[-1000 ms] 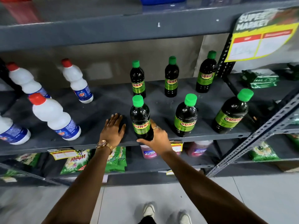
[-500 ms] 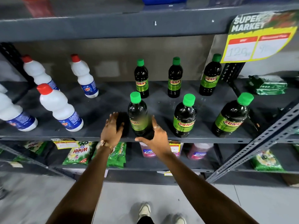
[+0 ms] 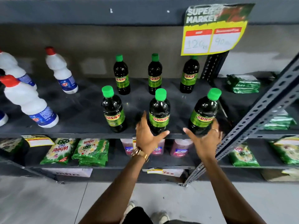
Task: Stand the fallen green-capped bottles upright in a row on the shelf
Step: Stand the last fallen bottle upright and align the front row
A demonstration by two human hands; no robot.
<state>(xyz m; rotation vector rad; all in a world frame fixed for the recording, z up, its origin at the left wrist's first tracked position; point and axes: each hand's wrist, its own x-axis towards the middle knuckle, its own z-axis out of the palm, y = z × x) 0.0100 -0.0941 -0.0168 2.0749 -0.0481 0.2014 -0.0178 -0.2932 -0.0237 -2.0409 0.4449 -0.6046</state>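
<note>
Six dark green-capped bottles stand upright on the grey shelf (image 3: 84, 110) in two rows of three. The front row holds a left bottle (image 3: 113, 110), a middle bottle (image 3: 159, 110) and a right bottle (image 3: 203, 112). The back row (image 3: 155, 75) stands behind them. My left hand (image 3: 146, 135) is open at the middle bottle's lower left, with the thumb in front of its base. My right hand (image 3: 204, 141) is open and cupped around the right bottle's base, thumb on its left and blurred fingers at its right.
White red-capped bottles (image 3: 30, 102) lean at the shelf's left. A slanted metal upright (image 3: 258, 110) crosses just right of my right hand. A price sign (image 3: 215, 29) hangs above. Green packets (image 3: 90, 151) and pink bottles (image 3: 179, 147) fill the lower shelf.
Both hands have left the left front bottle and moved right, to the middle and right front bottles. The left bottle stands alone. The view has shifted closer.
</note>
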